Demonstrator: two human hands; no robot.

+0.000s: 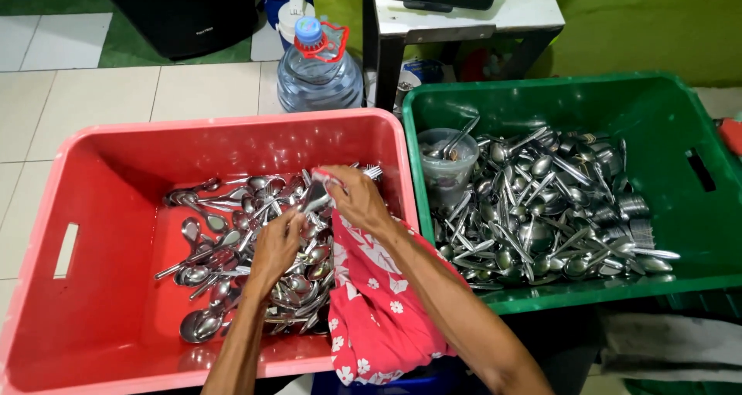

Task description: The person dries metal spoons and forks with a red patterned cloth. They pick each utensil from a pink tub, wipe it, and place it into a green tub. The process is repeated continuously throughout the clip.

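Note:
Both my hands are over the red plastic crate (pixel 85 178), which holds a heap of steel spoons (pixel 232 256). My right hand (pixel 357 198) grips a red cloth with white flowers (pixel 375 310) wrapped about a fork (pixel 372 171) whose tines stick out. The cloth hangs down over the crate's front rim. My left hand (pixel 274 248) pinches the other end of that same utensil, just above the spoon heap.
A green crate (pixel 680 209) to the right holds several wet spoons and forks (pixel 541 209) and a clear plastic cup (pixel 447 159). Behind the crates stand a large water bottle (pixel 318 66), a small table (pixel 464 16) and tiled floor (pixel 100 93).

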